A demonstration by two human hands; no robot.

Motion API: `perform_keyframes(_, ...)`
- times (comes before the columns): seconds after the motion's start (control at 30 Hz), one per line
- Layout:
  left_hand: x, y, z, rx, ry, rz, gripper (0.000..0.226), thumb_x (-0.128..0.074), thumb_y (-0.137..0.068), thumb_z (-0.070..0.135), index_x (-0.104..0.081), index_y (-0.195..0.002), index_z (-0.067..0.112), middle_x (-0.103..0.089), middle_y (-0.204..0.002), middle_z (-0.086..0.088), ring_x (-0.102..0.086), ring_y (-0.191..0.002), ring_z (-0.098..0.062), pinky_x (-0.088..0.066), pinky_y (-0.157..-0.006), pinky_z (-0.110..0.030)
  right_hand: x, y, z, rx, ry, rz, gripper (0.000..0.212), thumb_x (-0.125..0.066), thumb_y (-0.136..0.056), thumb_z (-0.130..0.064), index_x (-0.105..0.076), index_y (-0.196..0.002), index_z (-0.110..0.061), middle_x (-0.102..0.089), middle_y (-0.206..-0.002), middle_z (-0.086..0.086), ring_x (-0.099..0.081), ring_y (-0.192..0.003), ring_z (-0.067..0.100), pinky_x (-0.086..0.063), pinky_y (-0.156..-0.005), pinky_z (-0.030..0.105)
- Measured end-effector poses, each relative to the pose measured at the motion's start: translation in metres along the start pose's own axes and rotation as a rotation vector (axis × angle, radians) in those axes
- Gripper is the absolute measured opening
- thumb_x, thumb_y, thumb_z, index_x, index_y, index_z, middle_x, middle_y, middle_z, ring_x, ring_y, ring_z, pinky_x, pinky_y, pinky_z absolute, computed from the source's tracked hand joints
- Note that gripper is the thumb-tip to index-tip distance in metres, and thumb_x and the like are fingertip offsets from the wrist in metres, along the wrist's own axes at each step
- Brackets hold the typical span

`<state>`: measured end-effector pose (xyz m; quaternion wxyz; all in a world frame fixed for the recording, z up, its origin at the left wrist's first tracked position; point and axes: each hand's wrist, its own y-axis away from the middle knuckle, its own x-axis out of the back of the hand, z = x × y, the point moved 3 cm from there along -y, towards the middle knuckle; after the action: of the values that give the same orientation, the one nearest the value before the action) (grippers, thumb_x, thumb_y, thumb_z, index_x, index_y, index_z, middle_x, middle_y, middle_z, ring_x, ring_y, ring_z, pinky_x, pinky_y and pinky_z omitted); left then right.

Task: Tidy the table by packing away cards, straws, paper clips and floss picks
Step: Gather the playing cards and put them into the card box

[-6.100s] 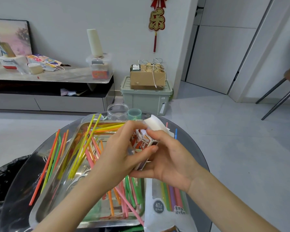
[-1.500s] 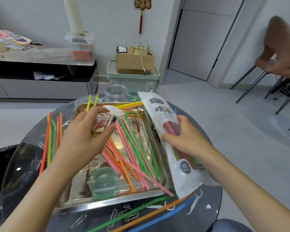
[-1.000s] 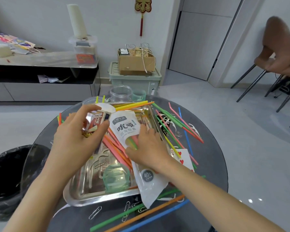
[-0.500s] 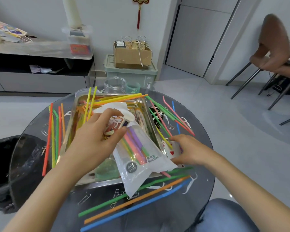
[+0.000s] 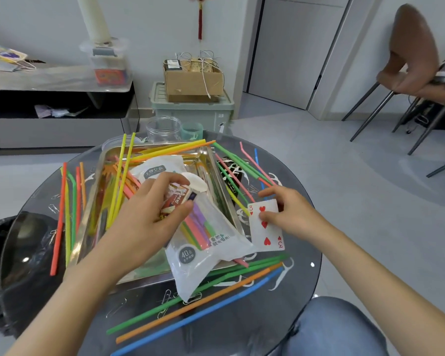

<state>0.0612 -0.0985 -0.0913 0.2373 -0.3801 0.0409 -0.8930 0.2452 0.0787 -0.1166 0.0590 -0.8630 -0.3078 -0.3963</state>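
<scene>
The step in hand is the cards. The left hand [image 5: 149, 222] grips a small red-and-white printed cardboard card box [image 5: 176, 200] with its white flap raised, fingers and thumb curled round its sides. The right hand [image 5: 290, 211] pinches a white three-of-hearts playing card [image 5: 266, 232] by its upper edge, just right of the left hand and apart from the box. I cannot tell whether the card's lower end touches the round dark glass desk [image 5: 303, 255].

Under the left hand, a white plastic pouch of coloured straws [image 5: 208, 242] lies across the near corner of a shiny steel tray [image 5: 216, 173]. Next, I judge, the card must travel leftward and slip edge-first into the box mouth, which calls for squaring its short edge to the opening.

Long loose plastic straws [image 5: 198, 301], wire paper clips [image 5: 166, 295] and white floss picks [image 5: 280, 278] lie nearer the person than both hands, not yet packed.
</scene>
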Motion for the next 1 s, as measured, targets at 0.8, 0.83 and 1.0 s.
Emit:
perform_keyframes(0.8,0.035,0.036,0.0,-0.048,0.062,0.031,0.073,-0.071,-0.066,0.05,-0.029,-0.126,0.045,-0.051,-0.11,0.031,-0.055,-0.098,0.013,-0.048,-0.081,-0.008,0.002,0.039,-0.137,0.353,-0.424,0.251,0.011,-0.066,-0.087,-0.015,-0.058,-0.082,-0.021,-0.073,-0.073,-0.011,-0.071,-0.074,0.004,-0.059,-0.062,0.033)
perform_keyframes(0.83,0.037,0.038,-0.002,-0.04,0.053,0.035,0.073,-0.071,-0.067,0.05,-0.028,-0.126,0.045,-0.05,-0.11,0.032,-0.055,-0.098,0.013,-0.048,-0.081,-0.007,-0.001,0.039,-0.14,0.357,-0.419,0.241,0.011,-0.067,-0.087,-0.016,-0.058,-0.083,-0.021,-0.073,-0.074,-0.012,-0.071,-0.075,0.003,-0.059,-0.061,0.032)
perform_keyframes(1.0,0.044,0.043,-0.003,-0.021,0.039,0.042,0.071,-0.069,-0.067,0.053,-0.024,-0.122,0.048,-0.046,-0.104,0.037,-0.053,-0.097,0.016,-0.047,-0.079,-0.005,-0.001,0.043,-0.144,0.379,-0.418,0.23,0.01,-0.068,-0.086,-0.02,-0.058,-0.084,-0.023,-0.074,-0.079,-0.009,-0.071,-0.076,0.005,-0.058,-0.059,0.03)
